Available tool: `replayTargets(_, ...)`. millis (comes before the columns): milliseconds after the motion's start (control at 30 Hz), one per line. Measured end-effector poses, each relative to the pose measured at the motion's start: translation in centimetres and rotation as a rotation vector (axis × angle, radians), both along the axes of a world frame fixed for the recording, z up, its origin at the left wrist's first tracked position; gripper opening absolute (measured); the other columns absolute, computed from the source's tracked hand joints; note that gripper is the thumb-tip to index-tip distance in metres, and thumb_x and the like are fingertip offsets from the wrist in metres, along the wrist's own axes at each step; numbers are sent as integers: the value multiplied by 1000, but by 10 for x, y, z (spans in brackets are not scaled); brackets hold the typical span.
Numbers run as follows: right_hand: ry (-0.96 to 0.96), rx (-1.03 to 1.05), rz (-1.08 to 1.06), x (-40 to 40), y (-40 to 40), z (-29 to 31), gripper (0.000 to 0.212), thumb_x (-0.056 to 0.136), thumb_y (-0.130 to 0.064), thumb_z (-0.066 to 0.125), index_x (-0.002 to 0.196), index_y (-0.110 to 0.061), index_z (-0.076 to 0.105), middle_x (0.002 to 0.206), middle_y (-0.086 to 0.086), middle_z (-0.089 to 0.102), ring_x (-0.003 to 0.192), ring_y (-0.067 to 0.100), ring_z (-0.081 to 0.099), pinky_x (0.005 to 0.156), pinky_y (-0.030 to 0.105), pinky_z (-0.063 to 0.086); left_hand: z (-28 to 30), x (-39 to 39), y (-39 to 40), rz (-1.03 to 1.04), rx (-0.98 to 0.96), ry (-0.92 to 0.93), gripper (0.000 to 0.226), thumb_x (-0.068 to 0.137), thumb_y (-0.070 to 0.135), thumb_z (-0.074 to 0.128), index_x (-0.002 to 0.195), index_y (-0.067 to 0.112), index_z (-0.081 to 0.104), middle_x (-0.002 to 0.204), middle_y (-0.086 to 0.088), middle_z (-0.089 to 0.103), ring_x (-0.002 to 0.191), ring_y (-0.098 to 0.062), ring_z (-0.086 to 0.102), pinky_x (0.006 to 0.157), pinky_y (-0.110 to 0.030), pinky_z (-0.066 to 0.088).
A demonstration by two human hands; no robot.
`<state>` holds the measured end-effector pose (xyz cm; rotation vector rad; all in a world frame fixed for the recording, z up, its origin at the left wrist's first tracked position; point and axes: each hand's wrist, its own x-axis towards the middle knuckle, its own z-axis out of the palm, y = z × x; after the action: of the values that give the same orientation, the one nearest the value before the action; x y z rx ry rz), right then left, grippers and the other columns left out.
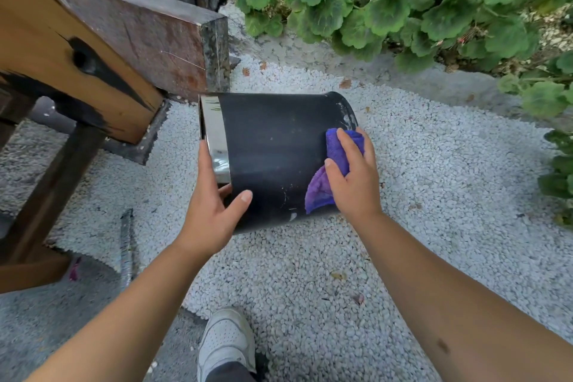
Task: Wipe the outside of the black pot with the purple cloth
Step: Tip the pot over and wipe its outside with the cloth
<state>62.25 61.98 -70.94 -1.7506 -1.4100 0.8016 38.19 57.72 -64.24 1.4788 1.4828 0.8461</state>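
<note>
The black pot (273, 149) is held on its side above white gravel, its shiny metal rim band pointing left and its base to the right. My left hand (214, 205) grips the rim end, thumb across the black wall. My right hand (353, 174) presses the bunched purple cloth (331, 164) against the pot's wall near the base. Pale smudges show on the wall by the base edge and near its lower edge.
A wooden bench (93, 49) with dark beams stands at the left, close to the pot's rim. Green leafy plants (403, 3) fill the top right. White gravel (434, 195) covers the ground; my white shoe (226, 341) is below. A thin metal strip (126, 245) lies at lower left.
</note>
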Motion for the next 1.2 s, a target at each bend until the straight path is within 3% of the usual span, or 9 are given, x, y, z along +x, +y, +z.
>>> replayTargets(67,10,-20,-37,4,9,8,52,93,-29,59,142,-40,45,159,-5,24,137,17,37,108,29,31,13,6,11,-49,83,-10,91,90,36,56,155,25,-7,149,49,9,138,20,18,105,-4,28)
replayTargets(100,13,-58,-56,8,15,11,53,92,-30,58,142,-41,44,159,-4,26,136,17,38,106,27,30,20,9,17,-81,93,-20,89,92,34,55,155,21,-6,147,51,9,137,22,16,103,0,25)
replayTargets(233,-33,-176,-75,22,25,19,55,91,-37,59,144,-39,43,158,-2,29,137,19,36,99,23,23,38,20,43,-137,37,202,99,90,56,51,155,25,-16,161,22,-21,144,10,-16,115,-16,-1)
replayTargets(367,-65,-193,-83,21,22,19,55,92,-36,58,145,-37,43,156,1,31,136,21,38,98,25,26,41,31,47,-72,49,324,87,92,52,49,158,23,3,165,12,-11,150,-2,-9,117,-27,1)
replayTargets(600,-123,10,-161,7,12,45,57,84,-17,55,139,-31,51,148,-3,39,121,15,49,96,26,38,44,43,48,-47,52,373,83,92,58,39,158,20,9,166,9,-3,151,-4,-7,114,-21,0)
replayTargets(667,-120,125,-97,-16,9,66,56,79,-20,55,135,-31,54,144,0,43,114,13,50,92,27,39,45,41,48,-26,53,349,80,93,56,34,158,16,10,166,5,0,151,-6,-4,115,-18,-1)
replayTargets(767,-169,271,95,-58,-6,87,50,76,-23,58,125,-32,60,140,6,49,113,28,55,84,37,51,45,38,49,-21,62,303,75,95,49,29,157,10,12,166,-1,3,152,-10,-2,113,-7,-3)
replayTargets(900,-288,236,196,-80,-24,84,32,88,-41,53,119,-37,62,137,2,54,95,33,56,62,35,51,42,39,47,-45,79,313,83,92,60,24,157,9,14,166,-2,4,152,-12,-3,111,-3,-4)
replayTargets(1200,-486,120,65,-34,-17,42,32,84,-25,66,116,-29,69,134,6,58,89,34,57,59,33,47,36,30,46,-9,65,342,87,90,67,25,158,14,13,166,4,5,151,-6,-2,108,-1,-3)
